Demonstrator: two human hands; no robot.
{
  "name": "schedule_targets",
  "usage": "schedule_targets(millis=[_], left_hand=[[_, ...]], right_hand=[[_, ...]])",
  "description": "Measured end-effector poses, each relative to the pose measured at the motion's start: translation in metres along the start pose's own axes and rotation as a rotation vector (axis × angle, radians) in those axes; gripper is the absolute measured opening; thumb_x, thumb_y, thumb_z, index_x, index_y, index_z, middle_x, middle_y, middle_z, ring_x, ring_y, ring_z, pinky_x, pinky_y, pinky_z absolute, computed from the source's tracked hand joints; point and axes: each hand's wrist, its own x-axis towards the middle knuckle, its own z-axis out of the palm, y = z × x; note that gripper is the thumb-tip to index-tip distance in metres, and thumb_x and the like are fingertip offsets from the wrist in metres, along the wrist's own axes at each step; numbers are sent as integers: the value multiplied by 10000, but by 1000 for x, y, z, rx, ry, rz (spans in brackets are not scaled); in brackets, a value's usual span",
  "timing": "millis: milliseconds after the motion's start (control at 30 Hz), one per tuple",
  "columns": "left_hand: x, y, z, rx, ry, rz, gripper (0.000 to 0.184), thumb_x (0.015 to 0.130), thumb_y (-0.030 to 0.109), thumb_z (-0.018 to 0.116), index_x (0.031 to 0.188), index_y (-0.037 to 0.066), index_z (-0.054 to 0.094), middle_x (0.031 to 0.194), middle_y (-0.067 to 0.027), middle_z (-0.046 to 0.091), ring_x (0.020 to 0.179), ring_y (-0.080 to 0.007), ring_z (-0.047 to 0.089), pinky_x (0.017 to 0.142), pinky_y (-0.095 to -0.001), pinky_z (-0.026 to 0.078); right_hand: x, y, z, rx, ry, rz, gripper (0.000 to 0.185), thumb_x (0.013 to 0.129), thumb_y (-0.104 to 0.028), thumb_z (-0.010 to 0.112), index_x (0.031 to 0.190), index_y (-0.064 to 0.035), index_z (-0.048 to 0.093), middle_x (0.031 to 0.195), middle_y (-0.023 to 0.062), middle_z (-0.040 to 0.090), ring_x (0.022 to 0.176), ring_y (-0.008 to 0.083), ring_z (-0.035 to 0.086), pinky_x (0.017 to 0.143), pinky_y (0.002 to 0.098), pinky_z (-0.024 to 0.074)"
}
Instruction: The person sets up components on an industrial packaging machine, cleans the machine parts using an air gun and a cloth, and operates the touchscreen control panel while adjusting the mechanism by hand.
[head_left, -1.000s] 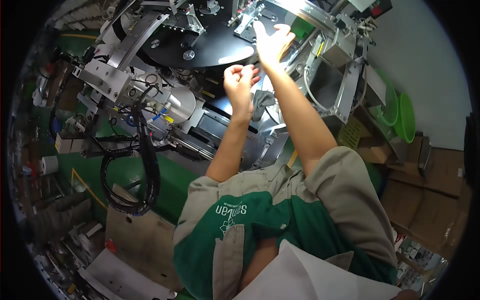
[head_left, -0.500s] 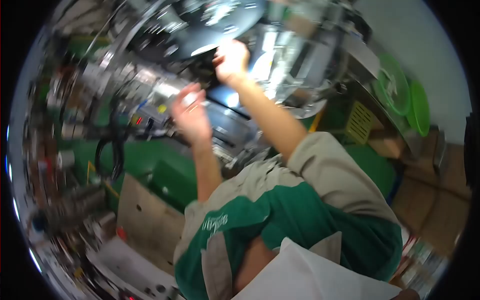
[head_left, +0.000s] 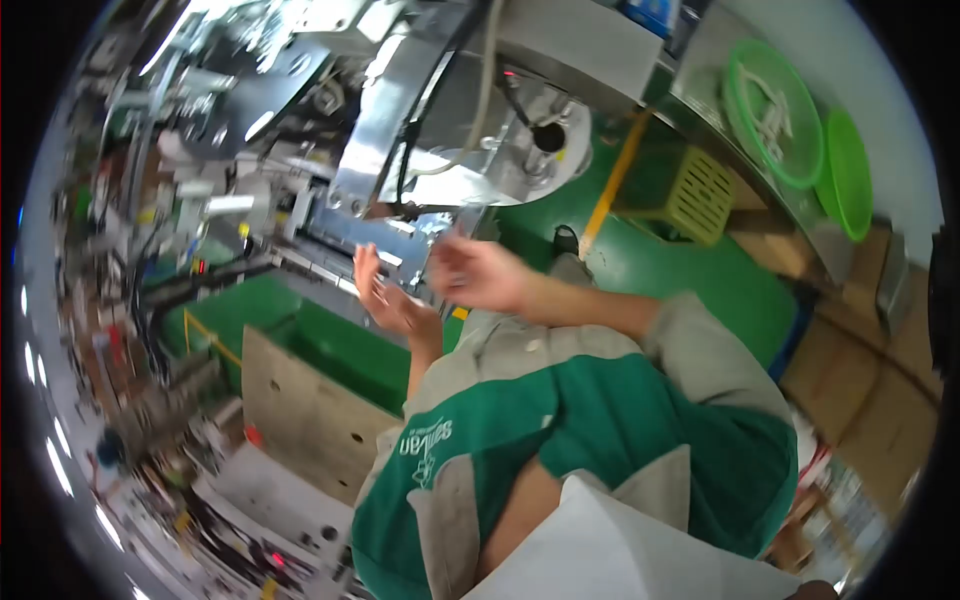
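My left hand (head_left: 395,305) is raised in front of my chest, its fingers stretched upward and apart. I make out nothing held in it. Close beside it, my right hand (head_left: 480,275) is smeared by motion; the fingers seem bent, and whether they hold anything is not visible. Both hands are apart from the machine. Just beyond them lies a shiny flat machine surface (head_left: 350,228), partly hidden by the fingers. Above it stands a metal machine housing (head_left: 375,120) with a pale hose (head_left: 487,85) and dark cables in front.
A round dark plate (head_left: 265,95) belongs to the machinery at upper left. Green plastic baskets (head_left: 775,115) sit on a bench at right, above a yellow slotted crate (head_left: 700,195). A board with holes (head_left: 305,410) stands at lower left. Cardboard (head_left: 850,400) lies at right.
Both hands have drawn back from the machine toward my chest and come closer together. The view has turned right, so the round plate now sits farther left.
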Motion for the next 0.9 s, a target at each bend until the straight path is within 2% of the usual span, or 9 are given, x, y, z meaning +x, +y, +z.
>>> schedule_targets(millis=[67,133,200,333,400,467,600,733,900], left_hand=[[9,-27,16,97,210,-408,260,946,89,430,1149,-64,480,1174,-178,545,1095,-254,518,969,-331,380],[2,-115,24,373,-202,-810,252,907,106,511,1100,-54,536,1126,-158,577,978,-221,551,903,-314,405],[0,-165,48,711,-580,-700,255,905,126,512,1083,-54,543,1099,-170,585,961,-241,560,884,-330,413],[7,-196,97,864,-597,-569,268,900,166,513,1047,-54,558,1046,-195,601,927,-281,579,847,-361,430],[5,-190,111,833,-493,-544,278,898,186,514,1030,-54,565,1019,-207,609,911,-301,589,829,-376,439],[5,-180,111,744,-332,-516,291,896,206,515,1012,-54,572,992,-220,617,894,-321,598,810,-392,447],[9,-155,72,517,107,-451,320,892,246,516,977,-54,586,939,-245,632,860,-361,617,773,-423,464],[-17,-175,-29,739,348,-754,340,890,275,510,968,-43,601,922,-258,643,819,-394,622,739,-448,478],[-94,-155,-144,830,714,-826,460,864,374,540,1028,-52,605,954,-244,646,832,-398,616,749,-458,475]], right_hand=[[-57,-60,-44,75,-215,144,194,954,-217,506,873,-43,530,766,1,447,651,101,398,562,201,370],[-124,-138,-81,49,-151,-125,188,922,-214,563,914,-29,527,757,-7,433,635,76,387,558,200,358],[-202,-214,-100,-188,74,-741,205,894,-207,592,987,-25,584,821,16,558,743,106,515,642,220,425],[-346,-412,-187,-520,179,-1576,320,957,-291,474,1005,-9,619,936,56,641,845,157,578,732,281,455],[-386,-505,-194,-946,977,-1874,472,957,-436,398,1058,-25,607,935,92,633,874,233,577,746,393,451],[-385,-497,-148,-1714,2294,-1433,341,909,-259,513,1186,-63,552,1074,192,616,921,374,583,823,457,444],[-316,-414,92,-1955,896,-2363,325,908,-140,523,1211,-21,530,1222,165,564,1165,332,504,977,380,392],[-246,-283,298,-1852,-154,-2669,247,902,-48,484,1122,-73,595,1197,105,591,1094,291,533,955,383,397],[-164,-230,421,-1683,-652,-2913,143,878,-61,546,998,-94,615,1055,-5,656,991,213,548,835,354,382]])
